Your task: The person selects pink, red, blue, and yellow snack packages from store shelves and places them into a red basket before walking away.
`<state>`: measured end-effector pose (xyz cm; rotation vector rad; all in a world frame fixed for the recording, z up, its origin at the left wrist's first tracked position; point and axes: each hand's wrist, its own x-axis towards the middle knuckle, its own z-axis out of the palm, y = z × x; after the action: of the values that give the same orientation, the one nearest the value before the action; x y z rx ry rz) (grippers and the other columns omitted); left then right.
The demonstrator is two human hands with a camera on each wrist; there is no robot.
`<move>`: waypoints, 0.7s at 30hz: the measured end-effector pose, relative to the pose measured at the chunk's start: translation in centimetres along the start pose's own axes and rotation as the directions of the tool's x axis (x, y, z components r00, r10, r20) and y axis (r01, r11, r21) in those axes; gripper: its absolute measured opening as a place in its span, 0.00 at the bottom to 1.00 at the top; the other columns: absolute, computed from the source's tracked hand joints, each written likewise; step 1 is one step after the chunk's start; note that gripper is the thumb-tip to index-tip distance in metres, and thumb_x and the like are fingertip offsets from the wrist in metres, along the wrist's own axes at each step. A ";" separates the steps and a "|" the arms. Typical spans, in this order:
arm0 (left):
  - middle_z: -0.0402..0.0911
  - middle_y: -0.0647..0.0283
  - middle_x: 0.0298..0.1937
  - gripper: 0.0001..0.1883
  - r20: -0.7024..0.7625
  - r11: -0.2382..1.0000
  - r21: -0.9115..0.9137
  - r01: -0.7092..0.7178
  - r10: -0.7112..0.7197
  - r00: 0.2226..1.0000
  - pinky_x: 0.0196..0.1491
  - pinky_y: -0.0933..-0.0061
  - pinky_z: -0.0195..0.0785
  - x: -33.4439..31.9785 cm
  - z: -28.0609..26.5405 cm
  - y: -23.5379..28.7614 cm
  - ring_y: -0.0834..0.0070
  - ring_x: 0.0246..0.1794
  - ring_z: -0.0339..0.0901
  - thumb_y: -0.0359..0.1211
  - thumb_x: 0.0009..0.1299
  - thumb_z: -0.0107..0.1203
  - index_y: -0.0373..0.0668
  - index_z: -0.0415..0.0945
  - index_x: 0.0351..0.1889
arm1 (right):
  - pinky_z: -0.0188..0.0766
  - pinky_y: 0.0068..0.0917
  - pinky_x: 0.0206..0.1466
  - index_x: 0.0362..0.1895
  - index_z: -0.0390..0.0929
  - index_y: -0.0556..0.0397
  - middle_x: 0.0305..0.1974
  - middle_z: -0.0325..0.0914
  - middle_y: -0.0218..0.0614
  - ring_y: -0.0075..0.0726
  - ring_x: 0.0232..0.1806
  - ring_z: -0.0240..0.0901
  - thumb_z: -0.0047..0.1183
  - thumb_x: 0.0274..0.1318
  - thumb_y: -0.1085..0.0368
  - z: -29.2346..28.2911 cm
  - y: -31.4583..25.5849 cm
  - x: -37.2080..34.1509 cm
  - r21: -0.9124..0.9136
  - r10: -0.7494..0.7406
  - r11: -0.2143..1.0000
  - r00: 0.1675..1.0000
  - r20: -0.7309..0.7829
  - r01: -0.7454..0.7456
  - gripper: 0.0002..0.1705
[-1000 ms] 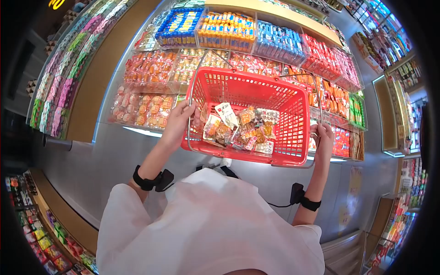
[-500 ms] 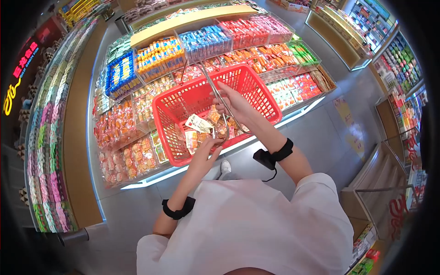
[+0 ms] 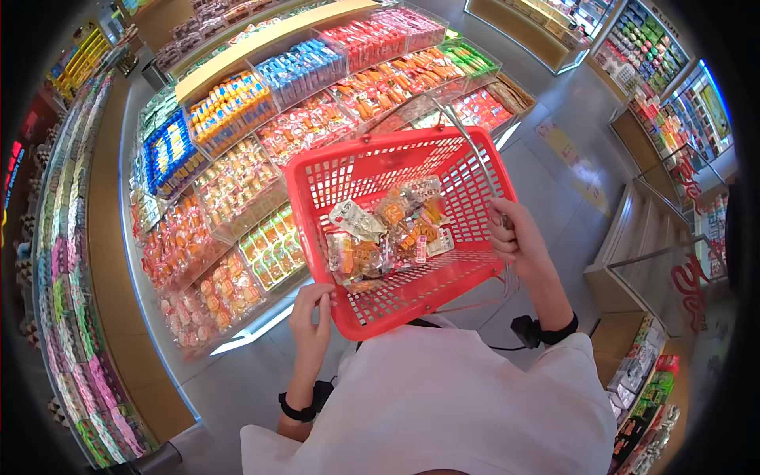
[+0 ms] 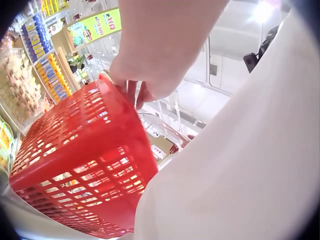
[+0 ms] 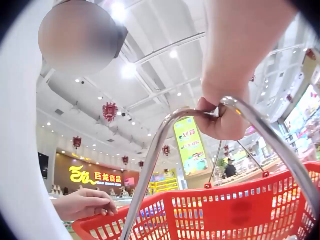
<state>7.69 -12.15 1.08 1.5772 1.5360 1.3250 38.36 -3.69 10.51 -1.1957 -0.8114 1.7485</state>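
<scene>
A red plastic shopping basket (image 3: 396, 310) with slotted sides hangs in front of the white shirt. My right hand (image 3: 518, 237) grips its metal handle (image 5: 162, 131), fingers curled round the bar in the right wrist view. At the near left corner is my left hand (image 3: 310, 315), its fingertips right at the rim. The right wrist view has that left hand (image 5: 90, 204) loosely bent over the rim, away from the handle. Inside the basket, several packaged snacks (image 3: 388, 237) lie together on the bottom, one a white packet (image 3: 356, 220).
Beyond the basket stands a tiered display with clear bins of wrapped snacks (image 3: 305, 127). A long counter of small packets (image 3: 67, 317) runs along the left. Grey floor (image 3: 546, 170) and a stepped wooden stand (image 3: 625, 245) are on the right.
My left hand has left the handle and moved to the basket's near left corner. My right hand, with the handle, has moved right and nearer. The view has swung rightward over the display.
</scene>
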 end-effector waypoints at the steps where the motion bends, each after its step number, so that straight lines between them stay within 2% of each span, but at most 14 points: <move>1: 0.74 0.58 0.34 0.05 0.025 0.999 -0.050 0.020 -0.019 1.000 0.38 0.74 0.66 -0.7 0.3 0.3 0.71 0.35 0.73 0.23 0.62 0.48 0.35 0.72 0.35 | 0.36 0.14 0.06 0.28 0.65 0.49 0.09 0.41 0.17 0.13 0.06 0.35 0.34 0.62 0.55 -1.2 0.3 -1.4 -0.030 -0.034 0.999 0.999 -0.043 0.033 0.15; 2: 0.74 0.58 0.34 0.05 0.059 0.997 -0.014 -0.069 0.070 0.996 0.37 0.74 0.66 -0.6 0.7 0.4 0.70 0.35 0.73 0.22 0.62 0.48 0.35 0.72 0.35 | 0.36 0.14 0.06 0.31 0.66 0.49 0.09 0.40 0.17 0.13 0.05 0.34 0.34 0.63 0.55 -2.1 0.6 -2.8 -0.005 -0.033 0.999 0.995 -0.092 0.033 0.14; 4: 0.74 0.58 0.35 0.05 0.125 0.990 0.014 -0.140 0.137 0.983 0.37 0.73 0.66 0.0 1.9 0.5 0.68 0.34 0.73 0.23 0.62 0.49 0.35 0.72 0.35 | 0.36 0.13 0.06 0.37 0.67 0.48 0.09 0.39 0.17 0.13 0.05 0.34 0.32 0.64 0.54 -3.6 1.4 -4.7 0.042 -0.053 0.997 0.984 -0.172 0.061 0.15; 6: 0.74 0.58 0.35 0.05 0.170 0.978 0.032 -0.205 0.196 0.966 0.36 0.72 0.66 0.3 3.1 -0.3 0.65 0.34 0.73 0.24 0.61 0.49 0.36 0.72 0.34 | 0.37 0.13 0.06 0.41 0.67 0.47 0.10 0.39 0.17 0.13 0.06 0.35 0.32 0.64 0.55 -4.7 2.9 -6.4 0.073 -0.007 0.997 0.963 -0.268 0.028 0.13; 9: 0.73 0.58 0.34 0.04 0.207 0.979 0.031 -0.204 0.193 0.959 0.34 0.72 0.66 0.7 4.8 -0.4 0.65 0.34 0.73 0.25 0.62 0.49 0.37 0.73 0.34 | 0.38 0.15 0.09 0.39 0.64 0.49 0.11 0.42 0.17 0.14 0.07 0.37 0.35 0.62 0.61 -7.7 5.4 -8.1 0.138 -0.020 0.988 0.937 -0.348 0.073 0.08; 12: 0.73 0.59 0.34 0.04 0.258 0.986 0.011 -0.166 0.158 0.953 0.32 0.72 0.66 1.0 7.6 -0.5 0.65 0.32 0.73 0.25 0.62 0.49 0.38 0.73 0.34 | 0.42 0.16 0.11 0.39 0.64 0.49 0.11 0.44 0.17 0.14 0.09 0.40 0.39 0.60 0.66 -13.6 8.1 -8.7 0.167 -0.034 0.979 0.897 -0.441 0.119 0.05; 15: 0.73 0.60 0.33 0.04 0.346 0.987 0.039 -0.154 0.131 0.929 0.31 0.72 0.67 1.0 11.3 -0.2 0.65 0.31 0.73 0.26 0.61 0.49 0.38 0.73 0.33 | 0.44 0.15 0.14 0.35 0.67 0.50 0.12 0.46 0.18 0.14 0.11 0.45 0.40 0.58 0.67 -19.1 9.7 -10.6 0.193 -0.026 0.970 0.853 -0.522 0.147 0.03; 18: 0.73 0.61 0.32 0.03 0.425 0.990 0.014 -0.138 0.119 0.897 0.32 0.71 0.67 1.0 16.6 0.7 0.65 0.31 0.73 0.27 0.62 0.48 0.39 0.72 0.32 | 0.43 0.14 0.15 0.31 0.67 0.49 0.12 0.48 0.19 0.15 0.12 0.45 0.41 0.57 0.66 -26.2 12.4 -13.4 0.356 0.027 0.922 0.890 -0.455 0.154 0.03; 21: 0.72 0.61 0.32 0.04 0.506 0.976 -0.007 -0.217 0.190 0.841 0.32 0.70 0.67 0.7 23.7 2.5 0.65 0.32 0.72 0.29 0.63 0.47 0.40 0.72 0.33 | 0.43 0.15 0.15 0.25 0.64 0.47 0.12 0.48 0.20 0.17 0.12 0.43 0.42 0.56 0.65 -29.8 13.9 -15.7 0.437 0.123 0.887 0.835 -0.536 0.150 0.07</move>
<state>30.01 -6.33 -4.83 1.9712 1.1034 0.8697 65.47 -22.41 -5.20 -1.2516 -0.0392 1.3544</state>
